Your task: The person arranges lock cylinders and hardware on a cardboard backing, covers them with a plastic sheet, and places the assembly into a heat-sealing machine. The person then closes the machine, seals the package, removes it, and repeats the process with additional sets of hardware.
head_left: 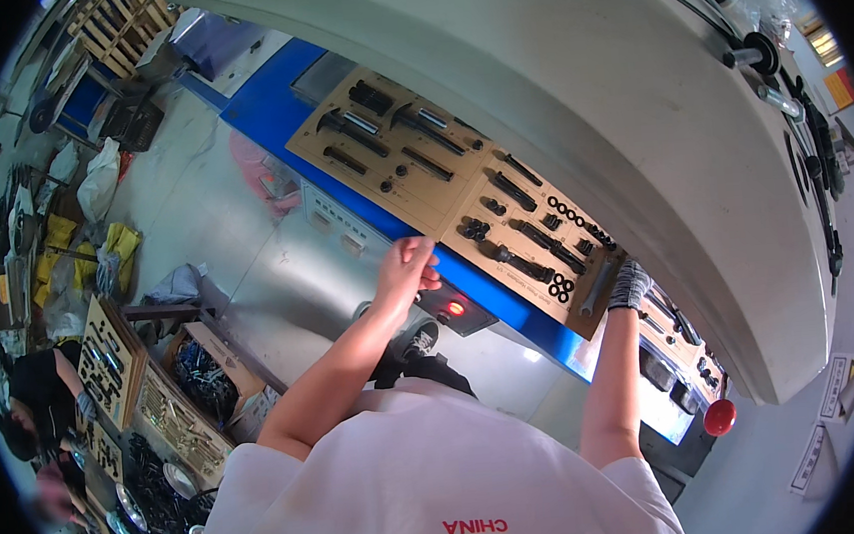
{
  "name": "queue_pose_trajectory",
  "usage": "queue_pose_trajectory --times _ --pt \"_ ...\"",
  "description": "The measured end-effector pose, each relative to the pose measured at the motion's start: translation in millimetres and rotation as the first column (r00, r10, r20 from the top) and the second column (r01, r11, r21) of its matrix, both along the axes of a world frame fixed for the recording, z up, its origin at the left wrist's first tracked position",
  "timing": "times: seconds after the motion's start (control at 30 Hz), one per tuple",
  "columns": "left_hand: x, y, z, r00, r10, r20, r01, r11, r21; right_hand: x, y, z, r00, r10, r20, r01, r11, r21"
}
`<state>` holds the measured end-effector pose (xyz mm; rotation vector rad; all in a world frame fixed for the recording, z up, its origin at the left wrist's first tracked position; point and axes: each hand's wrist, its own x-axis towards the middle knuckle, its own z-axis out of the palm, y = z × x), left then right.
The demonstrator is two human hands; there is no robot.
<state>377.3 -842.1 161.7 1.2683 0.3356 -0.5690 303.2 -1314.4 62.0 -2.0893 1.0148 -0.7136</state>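
Observation:
My bare left hand is at the front edge of the blue bench, beside the seam between two brown boards. Its fingers are curled in, and whatever they might hold is hidden. A grey glove covers my right hand, at the right end of the right board, next to an open-ended wrench. Its fingertips are too small and shadowed to read. Black bolts, rings and other dark metal parts lie in groups on this board. The left board bears long bolts and pins.
A large pale machine housing overhangs the bench's far side. Below the blue edge a red light glows. A red ball knob stands at right. At left, a person works near part-covered boards and a parts box.

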Motion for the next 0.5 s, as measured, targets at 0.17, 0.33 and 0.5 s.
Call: queue_pose_trajectory --times 0.17,0.33,0.5 --pt "11 -16 -9 0.999 -0.022 0.027 0.024 0.997 -0.078 -4 13 13 0.996 -0.028 -0.079 0.020 0.995 -0.095" --pt "20 -13 -3 0.974 -0.165 0.154 0.140 0.977 0.162 -21 39 36 0.915 -0.078 -0.395 -0.088 0.918 -0.387" --pt "21 -11 -11 0.917 -0.300 0.262 0.230 0.936 0.268 -68 95 57 0.998 -0.058 -0.036 0.060 0.996 0.064"
